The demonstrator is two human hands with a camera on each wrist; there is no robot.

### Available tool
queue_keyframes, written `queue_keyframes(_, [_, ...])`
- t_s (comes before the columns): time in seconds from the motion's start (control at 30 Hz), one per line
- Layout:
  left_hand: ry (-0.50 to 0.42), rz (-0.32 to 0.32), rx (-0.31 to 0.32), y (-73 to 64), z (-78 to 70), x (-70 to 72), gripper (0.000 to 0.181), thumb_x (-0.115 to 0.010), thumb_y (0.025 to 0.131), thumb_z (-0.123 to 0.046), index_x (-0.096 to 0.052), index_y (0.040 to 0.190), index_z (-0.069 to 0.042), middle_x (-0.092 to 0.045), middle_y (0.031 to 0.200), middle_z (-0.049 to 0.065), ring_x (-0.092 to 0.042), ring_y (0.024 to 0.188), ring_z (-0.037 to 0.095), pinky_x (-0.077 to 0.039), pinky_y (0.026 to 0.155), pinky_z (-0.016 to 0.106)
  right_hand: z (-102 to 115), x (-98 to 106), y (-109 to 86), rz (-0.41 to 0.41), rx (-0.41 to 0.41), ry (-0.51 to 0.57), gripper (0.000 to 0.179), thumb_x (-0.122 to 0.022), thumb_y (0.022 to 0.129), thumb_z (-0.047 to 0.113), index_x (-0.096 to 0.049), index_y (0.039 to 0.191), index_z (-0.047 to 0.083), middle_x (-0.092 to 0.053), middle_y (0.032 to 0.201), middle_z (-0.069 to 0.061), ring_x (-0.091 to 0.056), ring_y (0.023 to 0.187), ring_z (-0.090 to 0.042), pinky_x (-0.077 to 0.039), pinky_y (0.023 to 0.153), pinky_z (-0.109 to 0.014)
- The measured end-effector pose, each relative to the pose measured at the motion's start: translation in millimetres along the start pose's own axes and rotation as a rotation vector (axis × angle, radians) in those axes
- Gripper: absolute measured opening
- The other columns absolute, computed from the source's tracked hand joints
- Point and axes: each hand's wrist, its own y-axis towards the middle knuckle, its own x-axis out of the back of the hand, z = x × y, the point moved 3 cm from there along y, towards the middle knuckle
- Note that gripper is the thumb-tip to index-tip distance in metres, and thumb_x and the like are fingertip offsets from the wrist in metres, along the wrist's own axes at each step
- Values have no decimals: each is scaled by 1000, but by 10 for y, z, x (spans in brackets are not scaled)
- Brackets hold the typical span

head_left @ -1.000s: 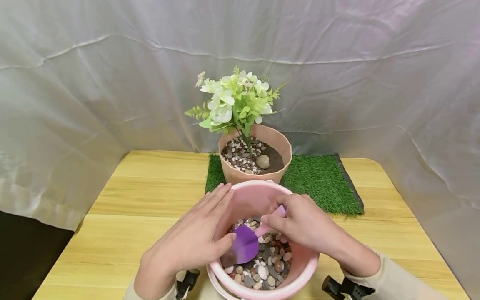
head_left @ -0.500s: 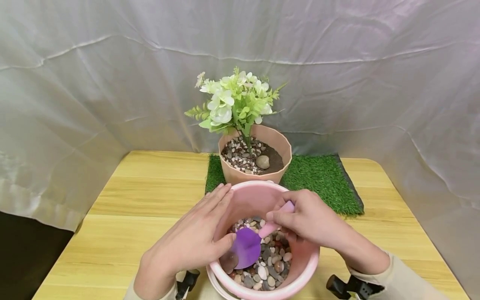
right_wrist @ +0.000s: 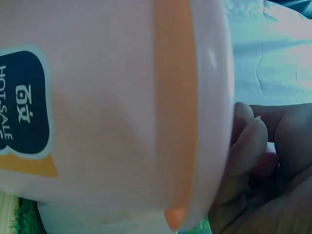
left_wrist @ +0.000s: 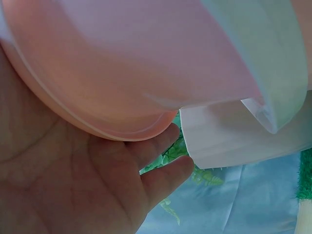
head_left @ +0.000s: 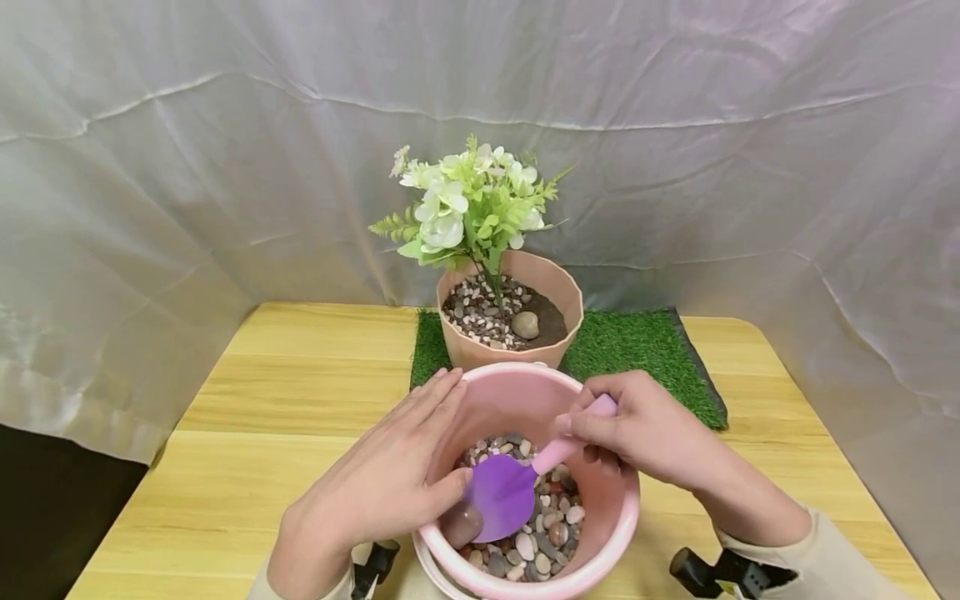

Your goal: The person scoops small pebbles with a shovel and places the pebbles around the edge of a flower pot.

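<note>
A pink bucket (head_left: pixel 628 525) with pebbles (head_left: pixel 551 533) in the bottom stands at the front of the table. My right hand (head_left: pixel 637 425) grips the pink handle of a small shovel (head_left: pixel 504 497) with a purple blade. The blade slants down inside the bucket toward its left wall, and a large brownish stone (head_left: pixel 462 525) lies at its tip. On the bucket's left rim rests my left hand (head_left: pixel 390 467), fingers extended and thumb over the inside. The left wrist view shows its palm (left_wrist: pixel 68 170) against the outside of the rim. In the right wrist view, the bucket wall hides the shovel's blade.
Right behind the bucket, a peach flower pot (head_left: pixel 508 358) holds white flowers (head_left: pixel 476 196), pebbles, dark soil and one larger stone (head_left: pixel 526 324). It stands on a green turf mat (head_left: pixel 645 367). The wooden table (head_left: pixel 285 400) meets grey curtains (head_left: pixel 675 192) behind and at the sides.
My right hand has moved right and slightly away from me, drawing the shovel right with it. The stone at the blade's tip has shifted slightly. My left hand stays on the rim.
</note>
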Motion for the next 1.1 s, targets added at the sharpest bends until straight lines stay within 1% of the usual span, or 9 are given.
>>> queue_keyframes(0.13, [-15, 7, 3, -1, 0, 0, 92, -61, 100, -54, -22, 168, -8, -13, 177, 6, -9, 164, 21, -17, 133, 45, -57, 77, -28, -18, -23, 20, 27, -76, 96, 28, -72, 89, 2, -68, 65, -9, -55, 46, -12, -48, 38, -28])
queue_keyframes(0.23, [-37, 8, 10, -1, -1, 0, 95, -59, 100, -60, -20, 169, -8, -13, 177, 6, -10, 164, 22, -17, 133, 46, -108, 137, -45, -50, -45, 45, 28, -78, 95, 27, -72, 89, 1, -68, 64, -10, -54, 45, -13, -45, 37, -26])
queue_keyframes(0.5, [-52, 9, 33, -17, -2, 0, 100, -56, 99, -69, -17, 169, -10, -7, 178, 3, -8, 164, 20, -18, 133, 46, -216, 330, -87, -147, -21, 120, 26, -73, 98, 18, -69, 90, -6, -64, 60, -6, -51, 44, -10, -41, 35, -26])
queue_keyframes(0.67, [-57, 8, 34, -25, -2, 1, 100, -55, 99, -70, -16, 169, -11, -5, 177, 2, -7, 164, 20, -17, 132, 47, -252, 487, -122, -209, -4, 117, 23, -71, 100, 17, -69, 87, -2, -63, 60, -4, -48, 42, -9, -38, 33, -29])
queue_keyframes(0.77, [-61, 10, 37, -27, -2, 0, 101, -54, 98, -72, -15, 169, -11, -4, 177, 2, -6, 164, 20, -16, 132, 47, -260, 610, -134, -246, -1, 126, 24, -70, 102, 19, -69, 83, 4, -63, 59, -2, -46, 41, -8, -37, 32, -32])
queue_keyframes(0.83, [-70, 9, 36, -24, -2, 1, 102, -55, 98, -72, -15, 169, -11, -5, 177, 3, -6, 164, 20, -17, 132, 47, -263, 711, -139, -265, 3, 161, 25, -69, 103, 18, -70, 81, 7, -64, 59, -1, -46, 42, -8, -38, 31, -33])
queue_keyframes(0.93, [-81, 12, 34, -18, 4, 0, 102, -55, 97, -72, -17, 169, -11, -7, 177, 3, -7, 164, 20, -18, 132, 47, -262, 874, -125, -299, 9, 266, 25, -69, 103, 16, -72, 79, 9, -64, 58, -1, -47, 41, -8, -37, 31, -31])
queue_keyframes(1.03, [-87, 14, 24, -13, 11, 0, 102, -55, 98, -72, -18, 169, -10, -9, 177, 3, -8, 164, 20, -19, 133, 46, -232, 1028, -69, -346, 8, 367, 22, -71, 102, 15, -75, 81, 8, -66, 58, -2, -48, 42, -8, -37, 32, -27])
queue_keyframes(1.1, [-86, 16, 18, -9, 16, -2, 101, -53, 98, -72, -18, 169, -9, -10, 177, 3, -9, 164, 20, -19, 133, 46, -206, 1122, -7, -380, 1, 398, 21, -72, 101, 17, -77, 82, 8, -67, 58, -2, -48, 42, -8, -38, 34, -25])
